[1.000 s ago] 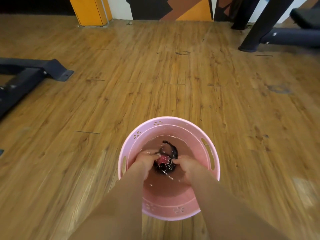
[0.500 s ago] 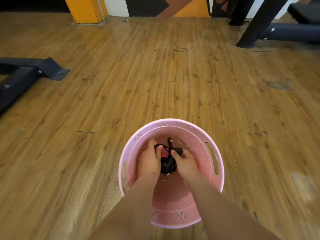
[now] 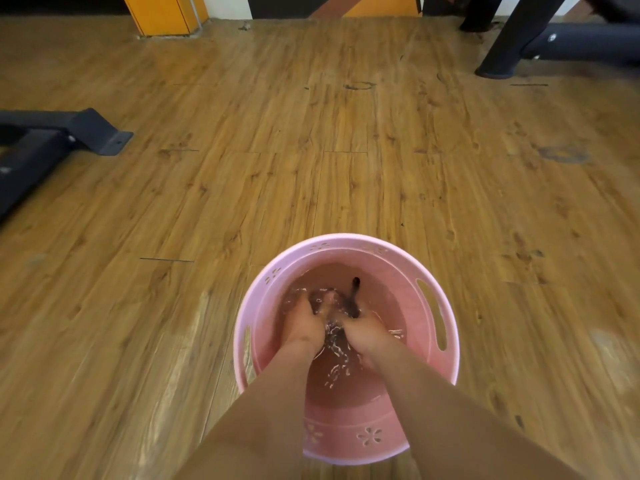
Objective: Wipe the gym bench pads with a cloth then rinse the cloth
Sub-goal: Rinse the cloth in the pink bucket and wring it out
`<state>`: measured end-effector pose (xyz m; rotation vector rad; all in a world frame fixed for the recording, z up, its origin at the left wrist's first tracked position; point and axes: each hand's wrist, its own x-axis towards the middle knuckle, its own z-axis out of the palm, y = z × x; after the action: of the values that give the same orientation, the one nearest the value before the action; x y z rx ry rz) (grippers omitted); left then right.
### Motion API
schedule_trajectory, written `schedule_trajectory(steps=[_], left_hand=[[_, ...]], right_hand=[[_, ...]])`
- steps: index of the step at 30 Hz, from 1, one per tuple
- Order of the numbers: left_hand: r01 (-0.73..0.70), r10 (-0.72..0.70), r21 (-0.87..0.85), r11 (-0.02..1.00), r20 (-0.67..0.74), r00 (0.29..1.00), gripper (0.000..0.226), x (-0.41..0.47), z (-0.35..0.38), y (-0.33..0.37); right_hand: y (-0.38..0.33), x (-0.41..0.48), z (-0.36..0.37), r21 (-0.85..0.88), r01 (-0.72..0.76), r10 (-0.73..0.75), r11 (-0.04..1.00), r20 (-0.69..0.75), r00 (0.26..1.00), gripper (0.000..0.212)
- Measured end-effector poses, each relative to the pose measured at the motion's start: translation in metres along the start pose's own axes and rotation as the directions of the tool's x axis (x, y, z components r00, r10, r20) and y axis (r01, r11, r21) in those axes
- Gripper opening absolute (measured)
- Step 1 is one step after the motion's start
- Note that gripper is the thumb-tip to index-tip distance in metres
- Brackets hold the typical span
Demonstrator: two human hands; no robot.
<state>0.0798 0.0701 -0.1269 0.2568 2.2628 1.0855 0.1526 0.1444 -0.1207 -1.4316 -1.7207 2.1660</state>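
Water [image 3: 346,386] rippling in the pink bucket [image 3: 429,341] on the wood floor [image 3: 311,150], and both hands are down in it. Left grip [image 3: 304,323] is curled tight round the dark cloth [image 3: 354,299], right grip [image 3: 363,332] is clenched on it too, knuckles close together, the bundle squeezed between them at the surface. One dark end of cloth pokes up just beyond the right knuckles. Black frame [image 3: 52,140] lies far left, black leg [image 3: 502,46] stands far right at the top
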Motion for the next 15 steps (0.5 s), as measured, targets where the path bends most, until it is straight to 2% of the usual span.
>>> schedule_trajectory(steps=[3,7,12,15], left_hand=[[0.03,-0.031,0.054,0.998,0.017,0.999,0.043,0.001,-0.001,-0.002],[-0.138,0.144,0.119,0.983,-0.044,0.989,0.02,-0.002,-0.003,0.007],[-0.268,0.295,0.256,0.929,-0.075,0.952,0.039,-0.01,-0.001,0.021],[-0.29,0.323,0.249,0.924,-0.105,0.941,0.03,-0.011,0.002,0.021]], right_hand=[[0.001,0.003,0.004,0.04,0.021,-0.021,0.999,-0.008,1.0,0.033],[-0.003,0.006,0.003,-0.082,0.074,-0.08,0.994,-0.077,0.994,0.039],[-0.01,0.007,0.0,-0.052,0.118,-0.123,0.992,-0.118,0.985,0.028],[-0.012,0.008,-0.003,-0.012,0.146,-0.145,0.989,-0.188,0.971,0.024]])
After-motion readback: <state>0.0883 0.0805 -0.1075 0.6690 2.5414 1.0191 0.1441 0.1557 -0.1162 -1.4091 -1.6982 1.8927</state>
